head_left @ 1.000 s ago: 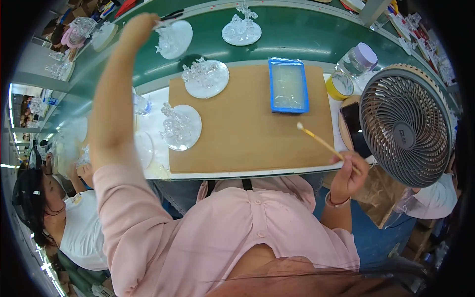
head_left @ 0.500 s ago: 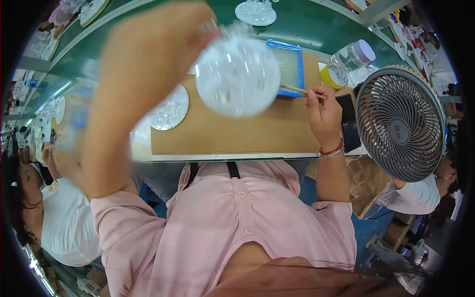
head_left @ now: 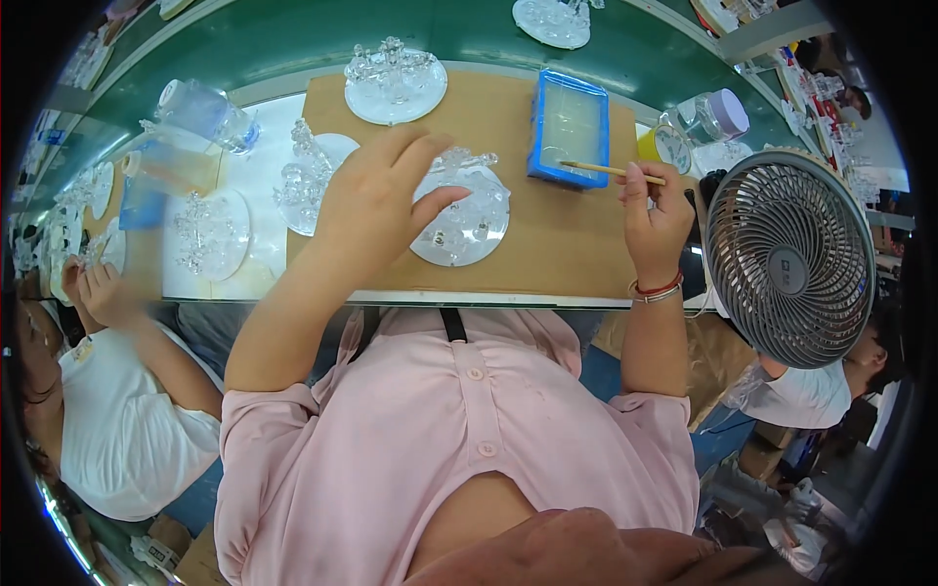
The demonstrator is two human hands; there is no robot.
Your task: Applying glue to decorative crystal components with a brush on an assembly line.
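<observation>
My left hand [head_left: 386,190] is over a round white plate [head_left: 469,244] on the brown board, its thumb and fingers apart beside clear plastic pieces [head_left: 454,176] standing on the plate. Whether a fingertip touches them is hard to see. In my right hand [head_left: 653,210] a thin wooden stick [head_left: 616,171] is pinched between thumb and fingers. It points left, its tip over the near part of a blue-rimmed rectangular tray [head_left: 538,142] with a pale, see-through middle.
More white plates with clear pieces stand at the board's far edge [head_left: 396,103], at its left [head_left: 337,151] and further left [head_left: 230,234]. Plastic bottles [head_left: 200,112], a yellow tape roll [head_left: 664,146] and a lidded jar [head_left: 708,112] lie around. A grey fan [head_left: 789,259] crowds the right. Co-workers sit either side.
The white plate that was a blur held up by my left hand is down on the board. My left hand has come lower, fingers parted. My right hand keeps the stick near the tray.
</observation>
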